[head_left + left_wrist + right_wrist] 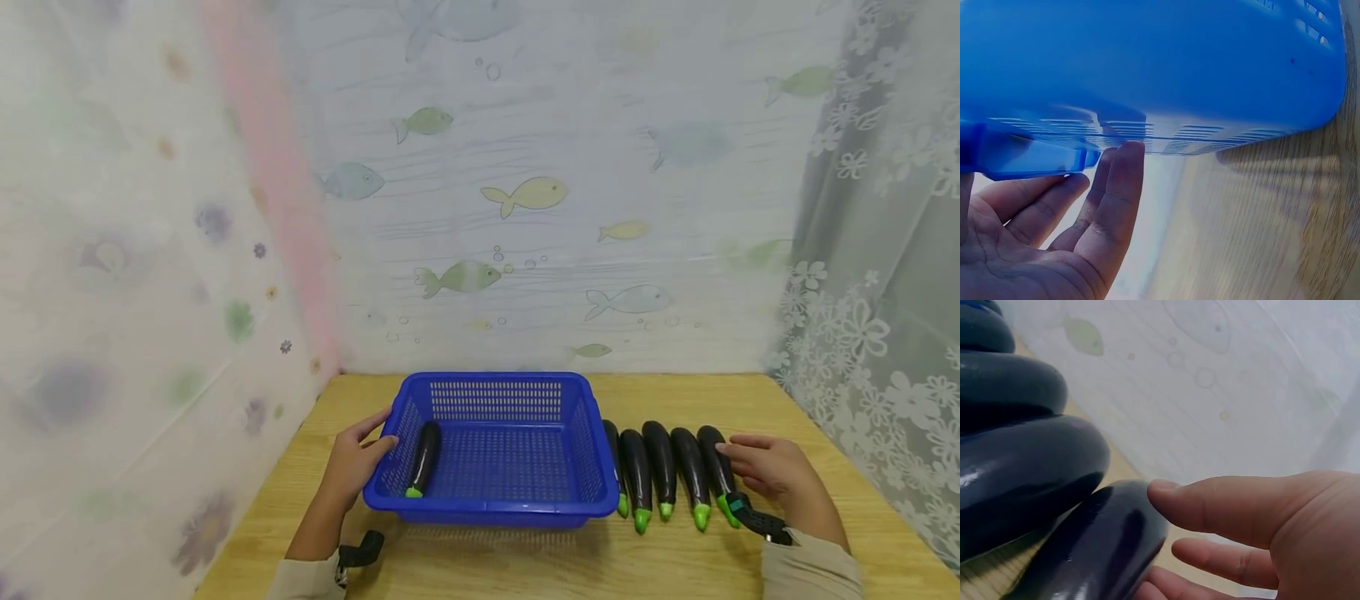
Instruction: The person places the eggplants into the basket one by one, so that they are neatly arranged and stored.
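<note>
A blue plastic basket point(491, 507) with slotted walls stands on the table, and one dark eggplant point(426, 454) with a green cap lies inside along its left wall. My left hand point(356, 467) holds the basket's left rim, thumb over the top and the other fingers beneath and outside it, as the left wrist view shows. Right of the basket, several eggplants point(660, 467) lie in a row, green ends toward me. At the rightmost eggplant point(715, 458), my right hand point(776, 475) touches the far end with fairly straight fingers point(1222, 503), not wrapped round it.
The light wooden table point(465, 567) extends in front of the basket and to both sides. Behind it hangs a fish-printed sheet point(525, 275). A flowered sheet point(150, 333) borders the left, and a lacy curtain point(885, 375) the right.
</note>
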Demonstrator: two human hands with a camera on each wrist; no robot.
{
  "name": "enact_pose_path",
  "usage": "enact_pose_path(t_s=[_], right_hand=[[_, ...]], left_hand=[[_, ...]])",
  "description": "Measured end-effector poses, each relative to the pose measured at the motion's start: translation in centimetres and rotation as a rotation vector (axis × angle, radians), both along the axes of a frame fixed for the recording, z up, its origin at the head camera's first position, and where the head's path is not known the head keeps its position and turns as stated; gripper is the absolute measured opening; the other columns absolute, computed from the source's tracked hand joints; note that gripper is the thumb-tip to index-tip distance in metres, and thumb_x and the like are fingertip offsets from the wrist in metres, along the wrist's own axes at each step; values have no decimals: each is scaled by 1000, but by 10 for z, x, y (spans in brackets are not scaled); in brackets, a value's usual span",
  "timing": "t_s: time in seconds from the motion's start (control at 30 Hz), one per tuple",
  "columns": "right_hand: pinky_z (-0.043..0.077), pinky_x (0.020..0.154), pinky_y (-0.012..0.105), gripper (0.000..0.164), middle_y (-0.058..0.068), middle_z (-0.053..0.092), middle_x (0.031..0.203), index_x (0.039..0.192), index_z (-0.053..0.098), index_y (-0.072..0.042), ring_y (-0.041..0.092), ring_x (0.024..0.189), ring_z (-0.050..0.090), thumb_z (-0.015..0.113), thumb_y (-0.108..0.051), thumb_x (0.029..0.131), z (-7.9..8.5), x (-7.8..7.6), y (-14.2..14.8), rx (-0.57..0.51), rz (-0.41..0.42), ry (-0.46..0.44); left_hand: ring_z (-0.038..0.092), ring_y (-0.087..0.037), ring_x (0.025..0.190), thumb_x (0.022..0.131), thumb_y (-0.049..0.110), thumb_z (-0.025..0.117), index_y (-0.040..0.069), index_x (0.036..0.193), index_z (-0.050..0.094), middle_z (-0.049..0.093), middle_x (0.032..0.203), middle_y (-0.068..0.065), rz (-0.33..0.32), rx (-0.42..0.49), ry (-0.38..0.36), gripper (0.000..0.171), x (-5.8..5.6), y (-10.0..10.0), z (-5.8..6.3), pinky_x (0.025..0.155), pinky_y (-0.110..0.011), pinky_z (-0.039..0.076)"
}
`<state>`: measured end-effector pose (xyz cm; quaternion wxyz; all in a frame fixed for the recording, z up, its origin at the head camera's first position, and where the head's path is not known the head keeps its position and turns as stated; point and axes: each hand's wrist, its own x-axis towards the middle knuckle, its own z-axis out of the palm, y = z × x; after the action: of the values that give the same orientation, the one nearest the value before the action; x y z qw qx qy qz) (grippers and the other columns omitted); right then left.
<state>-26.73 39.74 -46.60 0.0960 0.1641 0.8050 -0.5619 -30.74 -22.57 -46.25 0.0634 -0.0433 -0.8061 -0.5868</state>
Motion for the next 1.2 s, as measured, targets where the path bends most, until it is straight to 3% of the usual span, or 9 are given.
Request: enact_pose_path(t_s=[0.1,0.33,0.47,0.57,0.77,1.0,1.2], right_hand=[[56,78,36,90,15,62,118,145,29,8,7,87,63,67,-47,85,0,-1,-3,56,-7,18],[56,71,33,89,14,64,111,141,33,10,7,82,62,69,-46,83,-4,0,-6,92,-32,43],[56,74,34,91,28,53,128,142,32,10,8,84,62,68,-49,83,-3,-2,-6,97,-24,26],[56,73,34,92,27,56,124,142,32,10,8,83,63,67,-50,83,-2,-2,-6,97,-26,20],[56,70,34,90,12,65,107,139,37,10,11,81,63,70,-50,81,0,-1,-9,103,-32,12],[55,68,34,88,13,65,106,139,39,9,15,80,63,69,-50,82,1,-1,-10,114,-18,7],[57,74,35,85,29,58,119,137,42,11,13,82,64,69,-49,82,2,0,-11,126,-14,14]], left_hand=[[57,-41,116,90,24,66,20,139,50,41,148,-8,-3,-2,2,52,0,1,3,81,-48,56],[53,-39,122,90,24,66,20,138,51,43,147,-8,-8,-15,8,51,-3,0,0,88,-50,52],[56,-42,117,90,25,66,22,139,51,41,147,-9,-7,-5,0,51,-3,1,3,81,-50,55],[56,-43,117,90,24,66,22,139,50,41,148,-9,-8,-5,-3,52,-2,1,5,80,-50,56],[54,-41,119,90,24,66,21,140,50,41,148,-9,-7,-12,-10,52,-1,1,5,84,-50,54],[53,-41,121,89,25,66,21,139,50,41,148,-9,-3,-9,-5,53,-1,0,5,85,-50,53],[46,-34,130,90,23,65,18,139,51,44,146,-7,3,-36,10,51,0,-1,3,95,-50,48]])
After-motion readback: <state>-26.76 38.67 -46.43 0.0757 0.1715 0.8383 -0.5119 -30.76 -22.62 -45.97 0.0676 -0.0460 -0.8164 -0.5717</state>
